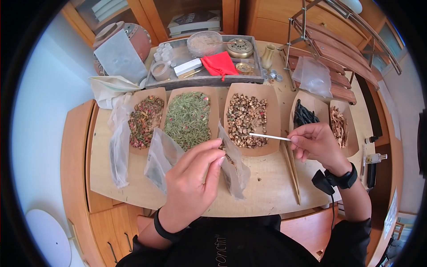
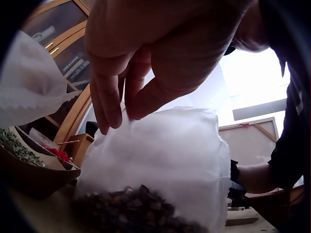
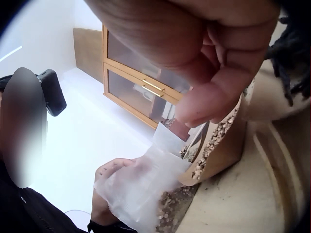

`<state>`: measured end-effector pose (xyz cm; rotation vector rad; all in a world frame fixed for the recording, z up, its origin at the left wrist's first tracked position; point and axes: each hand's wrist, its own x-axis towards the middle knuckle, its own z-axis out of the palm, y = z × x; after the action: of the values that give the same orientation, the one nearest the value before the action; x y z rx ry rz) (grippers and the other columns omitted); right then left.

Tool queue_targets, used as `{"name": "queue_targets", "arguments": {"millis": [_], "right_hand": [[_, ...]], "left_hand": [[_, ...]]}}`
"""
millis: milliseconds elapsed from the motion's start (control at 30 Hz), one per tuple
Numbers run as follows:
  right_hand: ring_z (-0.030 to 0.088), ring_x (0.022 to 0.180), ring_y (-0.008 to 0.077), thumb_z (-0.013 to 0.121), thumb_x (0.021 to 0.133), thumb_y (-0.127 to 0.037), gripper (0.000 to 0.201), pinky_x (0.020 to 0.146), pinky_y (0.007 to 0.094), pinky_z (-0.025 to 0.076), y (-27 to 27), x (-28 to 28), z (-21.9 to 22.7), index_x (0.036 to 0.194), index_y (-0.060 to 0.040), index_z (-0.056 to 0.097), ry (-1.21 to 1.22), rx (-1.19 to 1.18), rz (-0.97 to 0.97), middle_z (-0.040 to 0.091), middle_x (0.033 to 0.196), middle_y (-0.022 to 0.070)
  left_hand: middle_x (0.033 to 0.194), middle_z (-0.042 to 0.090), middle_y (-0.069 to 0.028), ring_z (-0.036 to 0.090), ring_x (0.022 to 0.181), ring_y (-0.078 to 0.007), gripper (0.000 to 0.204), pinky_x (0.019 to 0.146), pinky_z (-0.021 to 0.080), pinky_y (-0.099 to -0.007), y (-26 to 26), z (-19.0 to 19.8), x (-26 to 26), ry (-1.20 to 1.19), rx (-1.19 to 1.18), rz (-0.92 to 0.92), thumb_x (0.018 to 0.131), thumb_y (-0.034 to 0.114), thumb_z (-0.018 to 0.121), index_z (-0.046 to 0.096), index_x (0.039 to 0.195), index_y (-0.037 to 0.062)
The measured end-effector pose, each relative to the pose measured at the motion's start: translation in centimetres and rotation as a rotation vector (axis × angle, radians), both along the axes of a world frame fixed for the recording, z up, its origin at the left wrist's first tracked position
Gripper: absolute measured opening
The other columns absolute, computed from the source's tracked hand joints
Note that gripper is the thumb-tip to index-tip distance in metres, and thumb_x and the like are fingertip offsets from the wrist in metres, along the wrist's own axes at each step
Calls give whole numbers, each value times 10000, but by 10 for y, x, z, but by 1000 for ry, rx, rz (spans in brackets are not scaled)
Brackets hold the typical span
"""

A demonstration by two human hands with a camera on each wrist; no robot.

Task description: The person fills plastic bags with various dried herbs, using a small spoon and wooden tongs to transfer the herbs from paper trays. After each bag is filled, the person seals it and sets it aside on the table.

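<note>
My left hand [image 1: 191, 173] pinches the top edge of a translucent pouch [image 1: 235, 171] between thumb and fingers. Dark brown chopped pieces [image 2: 136, 208] fill the bottom of this pouch in the left wrist view. On the other side, my right hand [image 1: 319, 143] pinches one end of a slim pale stick [image 1: 270, 136] like a small scoop. Its far tip overlaps the brown pieces [image 1: 244, 113] in the third cardboard tray [image 1: 273, 118]; the exact shape of that tip cannot be made out. The pouch stands in front of this tray, near its lower left corner.
Left are trays of green needle-like leaves [image 1: 189, 115] and mixed petals [image 1: 146, 118]; right, black strips [image 1: 304, 115] and pale brown slices [image 1: 339, 127]. Wooden tongs [image 1: 291, 175] lie under my right hand. Two translucent pouches [image 1: 162, 153] [image 1: 119, 151] stand left. Behind sits a grey tray [image 1: 204, 83].
</note>
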<state>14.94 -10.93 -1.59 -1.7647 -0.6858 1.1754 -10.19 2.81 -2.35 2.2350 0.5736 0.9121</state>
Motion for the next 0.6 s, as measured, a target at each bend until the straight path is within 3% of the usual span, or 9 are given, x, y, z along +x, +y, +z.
{"name": "queue_targets", "arguments": {"millis": [433,500,533,567,600], "right_hand": [[611,554,75,628,894,-27,100,473,198,496,-15,-39,76,919,63,665,-166,38,42,650,724,48],[616,559,75,636,882,-11,71,488,209,490,-16,-48,79,894,50,672,-330,34,95,654,713,52],[622,557,89,648,859,9,44,501,223,490,-16,-52,81,884,35,672,-525,95,178,654,698,70],[622,557,89,648,859,9,44,501,223,490,-18,-54,81,884,35,672,-527,94,177,654,698,70],[624,551,100,657,846,11,49,498,228,488,-20,-56,82,887,35,671,-729,193,239,647,689,80]], "left_hand": [[1010,685,-159,687,890,-251,111,775,530,-307,0,1,-1,6,17,-1,820,-38,647,652,928,-16],[1009,685,-159,687,889,-251,109,773,531,-308,0,2,0,5,9,0,820,-37,646,652,927,-16],[1009,685,-158,687,887,-252,108,771,531,-309,0,2,0,6,2,-1,820,-37,646,653,926,-16],[1009,685,-158,687,887,-252,108,771,531,-309,0,2,0,4,2,-2,820,-37,646,653,926,-16],[1010,685,-158,687,888,-251,107,770,532,-309,0,1,-1,5,6,-1,820,-37,646,653,924,-16]]}}
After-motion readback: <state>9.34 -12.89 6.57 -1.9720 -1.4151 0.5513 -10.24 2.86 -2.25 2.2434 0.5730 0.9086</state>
